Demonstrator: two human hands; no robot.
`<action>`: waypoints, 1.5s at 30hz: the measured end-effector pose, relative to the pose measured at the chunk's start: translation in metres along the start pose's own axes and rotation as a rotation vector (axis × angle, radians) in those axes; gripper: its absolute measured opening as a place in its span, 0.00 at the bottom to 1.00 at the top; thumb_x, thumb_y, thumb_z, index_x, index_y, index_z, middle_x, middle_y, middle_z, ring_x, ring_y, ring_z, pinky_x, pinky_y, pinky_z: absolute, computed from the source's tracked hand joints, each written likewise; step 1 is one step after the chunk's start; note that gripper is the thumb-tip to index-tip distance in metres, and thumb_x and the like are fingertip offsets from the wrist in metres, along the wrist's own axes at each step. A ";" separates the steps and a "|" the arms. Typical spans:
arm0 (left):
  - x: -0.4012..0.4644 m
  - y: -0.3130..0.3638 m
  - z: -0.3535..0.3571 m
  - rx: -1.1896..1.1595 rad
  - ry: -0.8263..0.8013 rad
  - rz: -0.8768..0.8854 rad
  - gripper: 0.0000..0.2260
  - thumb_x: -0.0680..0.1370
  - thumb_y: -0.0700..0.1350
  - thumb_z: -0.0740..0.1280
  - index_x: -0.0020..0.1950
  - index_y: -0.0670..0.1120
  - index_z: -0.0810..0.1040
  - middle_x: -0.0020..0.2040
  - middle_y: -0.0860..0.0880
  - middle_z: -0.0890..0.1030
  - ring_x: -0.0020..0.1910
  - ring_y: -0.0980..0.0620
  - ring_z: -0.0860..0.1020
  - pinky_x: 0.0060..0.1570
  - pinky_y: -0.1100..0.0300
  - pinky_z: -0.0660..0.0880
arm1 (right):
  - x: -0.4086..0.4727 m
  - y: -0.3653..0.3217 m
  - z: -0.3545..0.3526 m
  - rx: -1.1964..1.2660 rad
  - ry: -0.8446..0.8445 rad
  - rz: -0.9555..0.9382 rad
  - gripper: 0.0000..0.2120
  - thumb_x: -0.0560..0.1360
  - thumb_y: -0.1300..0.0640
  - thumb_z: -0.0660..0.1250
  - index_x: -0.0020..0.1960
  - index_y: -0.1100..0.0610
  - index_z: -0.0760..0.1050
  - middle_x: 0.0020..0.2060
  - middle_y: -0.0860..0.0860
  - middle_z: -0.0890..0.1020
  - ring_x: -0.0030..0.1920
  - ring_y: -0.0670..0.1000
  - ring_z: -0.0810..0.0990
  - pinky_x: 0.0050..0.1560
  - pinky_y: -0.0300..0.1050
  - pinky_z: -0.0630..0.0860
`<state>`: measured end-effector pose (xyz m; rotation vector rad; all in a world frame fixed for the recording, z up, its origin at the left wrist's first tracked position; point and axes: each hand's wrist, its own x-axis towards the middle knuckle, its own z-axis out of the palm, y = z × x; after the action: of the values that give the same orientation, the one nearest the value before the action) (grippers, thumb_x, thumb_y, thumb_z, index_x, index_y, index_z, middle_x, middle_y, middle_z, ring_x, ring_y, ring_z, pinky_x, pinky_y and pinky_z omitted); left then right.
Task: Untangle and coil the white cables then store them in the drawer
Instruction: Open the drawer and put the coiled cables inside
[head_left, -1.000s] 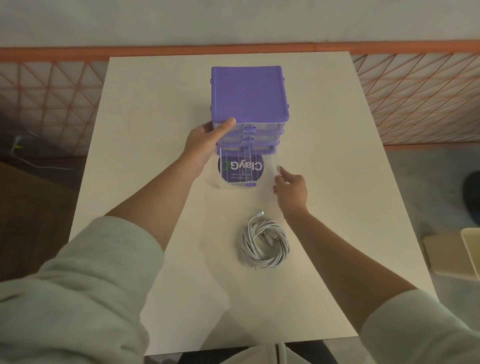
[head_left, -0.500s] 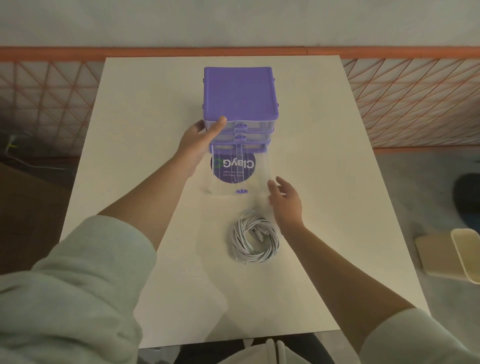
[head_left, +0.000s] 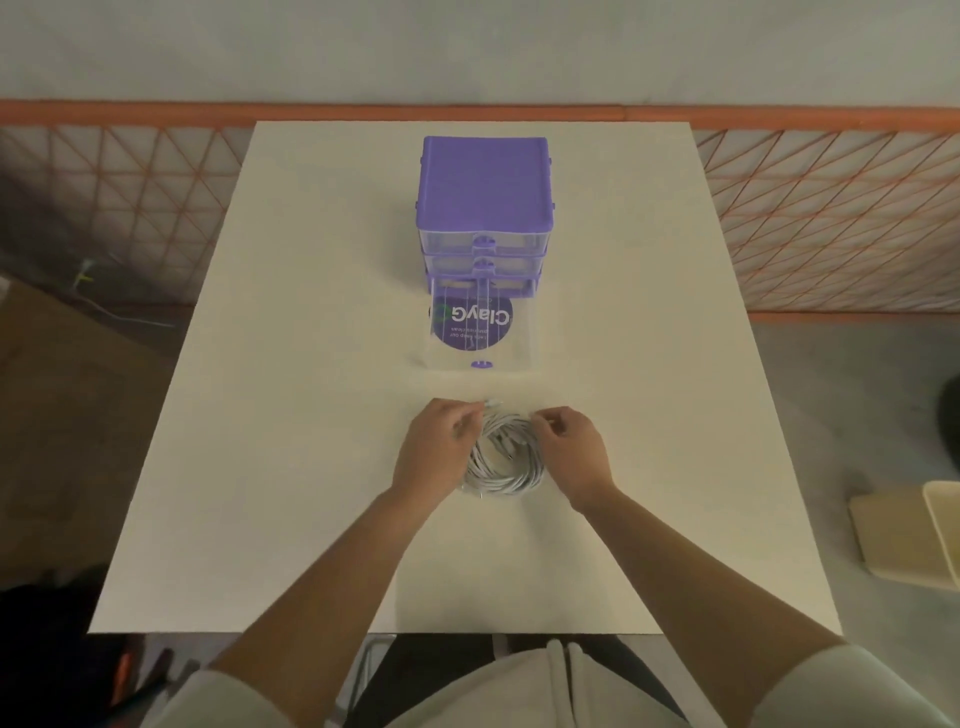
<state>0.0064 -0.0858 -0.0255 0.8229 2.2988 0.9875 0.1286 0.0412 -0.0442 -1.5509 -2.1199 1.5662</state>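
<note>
Head view: the coiled bundle of white cables (head_left: 503, 457) lies on the pale bench (head_left: 291, 415) just short of the pulled-out clear plastic bottom drawer (head_left: 475, 332), each hand's grip, left (head_left: 434, 449) and right (head_left: 569, 449), curled onto its own side of the coil, so uneven lifting could let the loops spring apart and snag on the drawer front.

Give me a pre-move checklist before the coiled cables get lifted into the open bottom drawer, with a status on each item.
1. Bottom drawer pulled out: ok.
2. White cables gathered in a coil: ok.
3. Left hand at the coil's left side: ok; firm grip: cannot tell.
4. Right hand at the coil's right side: ok; firm grip: cannot tell.
5. Loose connector end tucked in: not ok, it sticks out toward the drawer.
6. Table between coil and drawer free of objects: ok.
</note>
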 end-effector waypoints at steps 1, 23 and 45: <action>-0.004 -0.001 0.003 0.032 -0.028 0.001 0.13 0.81 0.46 0.65 0.65 0.48 0.80 0.57 0.51 0.77 0.57 0.53 0.77 0.62 0.61 0.71 | -0.003 0.003 -0.002 -0.006 -0.017 -0.004 0.11 0.76 0.48 0.64 0.55 0.50 0.80 0.51 0.48 0.81 0.47 0.48 0.80 0.42 0.42 0.75; 0.015 0.028 -0.002 0.144 -0.261 -0.289 0.14 0.75 0.44 0.69 0.61 0.44 0.81 0.56 0.45 0.83 0.55 0.47 0.80 0.52 0.58 0.74 | -0.007 0.014 -0.004 0.124 -0.211 -0.055 0.16 0.74 0.60 0.65 0.58 0.47 0.81 0.53 0.60 0.76 0.49 0.58 0.82 0.33 0.44 0.83; 0.139 0.068 -0.059 -0.313 -0.079 -0.479 0.10 0.78 0.44 0.70 0.53 0.38 0.77 0.52 0.38 0.82 0.52 0.39 0.82 0.55 0.45 0.79 | 0.088 -0.108 -0.021 0.014 0.044 -0.264 0.13 0.75 0.58 0.70 0.59 0.51 0.78 0.51 0.49 0.80 0.42 0.54 0.80 0.45 0.47 0.79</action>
<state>-0.1053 0.0214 0.0336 0.1658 2.0570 1.0265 0.0270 0.1253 0.0065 -1.2273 -2.1789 1.4413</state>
